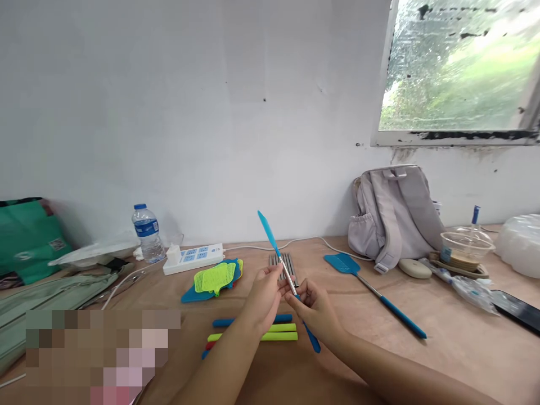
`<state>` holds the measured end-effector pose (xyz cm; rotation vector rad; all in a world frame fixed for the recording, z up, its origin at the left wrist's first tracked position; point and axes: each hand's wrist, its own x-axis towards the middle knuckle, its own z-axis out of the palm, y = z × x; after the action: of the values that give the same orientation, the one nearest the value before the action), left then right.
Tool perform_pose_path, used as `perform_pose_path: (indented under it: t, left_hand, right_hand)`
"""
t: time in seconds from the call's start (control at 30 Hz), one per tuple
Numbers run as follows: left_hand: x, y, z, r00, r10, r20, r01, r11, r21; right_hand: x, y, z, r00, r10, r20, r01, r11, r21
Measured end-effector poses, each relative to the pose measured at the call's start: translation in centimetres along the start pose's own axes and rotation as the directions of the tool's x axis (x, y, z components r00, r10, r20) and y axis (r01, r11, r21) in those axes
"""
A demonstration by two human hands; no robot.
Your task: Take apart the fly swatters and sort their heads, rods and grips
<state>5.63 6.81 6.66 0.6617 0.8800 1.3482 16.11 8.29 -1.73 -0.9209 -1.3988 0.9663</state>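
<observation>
Both my hands hold one blue fly swatter (pixel 267 229) tilted above the table, its head up and seen edge-on. My left hand (pixel 264 298) pinches the thin metal rod near its middle. My right hand (pixel 314 310) grips the blue handle, whose end pokes out below at the right. Under my hands lie several loose handles (pixel 278 336), blue, yellow-green and red. A bundle of metal rods (pixel 285 262) rests just behind. A pile of swatter heads (pixel 214 278), yellow-green over blue, lies to the left. A complete blue swatter (pixel 371 289) lies to the right.
Along the wall stand a water bottle (pixel 147 233), a white power strip (pixel 194 258) with its cable, and a grey backpack (pixel 394 214). Plastic bowls (pixel 464 247) and a phone (pixel 517 309) sit at the right. A green bag (pixel 27 236) and cloth lie at the left.
</observation>
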Motion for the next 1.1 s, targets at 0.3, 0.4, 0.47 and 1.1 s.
perform_pose_path:
  t: [0.3,0.4,0.47,1.1]
  left_hand:
    - [0.3,-0.3,0.0,0.998,0.049,0.042,-0.035,0.961,-0.274]
    - [-0.1,0.4,0.1,0.999,0.001,0.047,0.012,0.957,-0.291]
    - [-0.6,0.8,0.4,0.997,-0.006,0.078,0.03,0.951,-0.306]
    - [-5.9,16.3,-7.1,0.88,0.473,0.044,-0.475,0.875,0.091]
  right_hand:
    - [-0.5,-2.4,0.5,0.953,0.202,0.226,-0.268,0.91,0.317]
    - [-1.0,-3.8,0.8,0.897,0.261,0.356,-0.398,0.828,0.394]
    - [-1.5,-4.3,0.9,0.86,0.279,0.427,-0.463,0.777,0.426]
    - [-4.2,0.1,-2.1,0.841,-0.23,0.49,0.333,0.933,-0.134]
